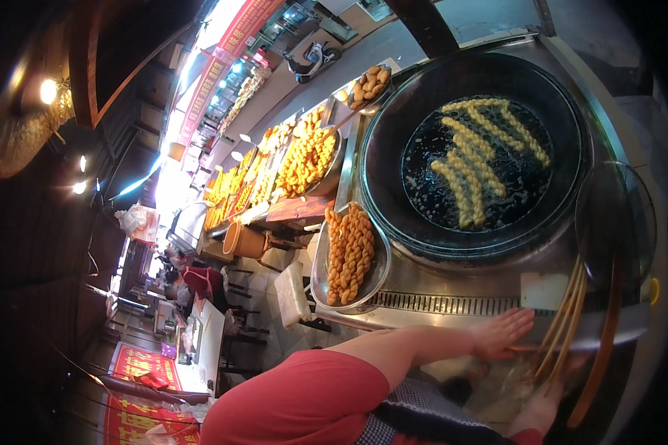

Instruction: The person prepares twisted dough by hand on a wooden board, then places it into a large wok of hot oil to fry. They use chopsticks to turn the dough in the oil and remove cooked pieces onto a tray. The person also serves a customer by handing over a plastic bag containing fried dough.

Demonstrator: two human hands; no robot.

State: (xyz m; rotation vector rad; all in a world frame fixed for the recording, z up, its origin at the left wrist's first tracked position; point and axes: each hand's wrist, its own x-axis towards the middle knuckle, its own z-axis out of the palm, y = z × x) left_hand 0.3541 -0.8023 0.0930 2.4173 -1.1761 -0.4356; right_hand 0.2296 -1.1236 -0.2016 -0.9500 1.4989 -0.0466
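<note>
My left hand is stretched out at the front edge of the metal stove top, palm down, holding nothing I can see. Partly behind several long wooden chopsticks is my right hand, blurred, its fingers hard to make out. A blurred clear plastic bag appears between both hands. The chopsticks jut over the edge, beside the wooden handle of a wire-mesh skimmer. Beyond, pale twisted dough sticks fry in dark oil in a large wok.
A metal strainer tray of browned dough twists sits left of the wok. A whitish square slab lies by the drain grate. Farther left are a heaped bowl of fried twists, a brown bucket and a ladle.
</note>
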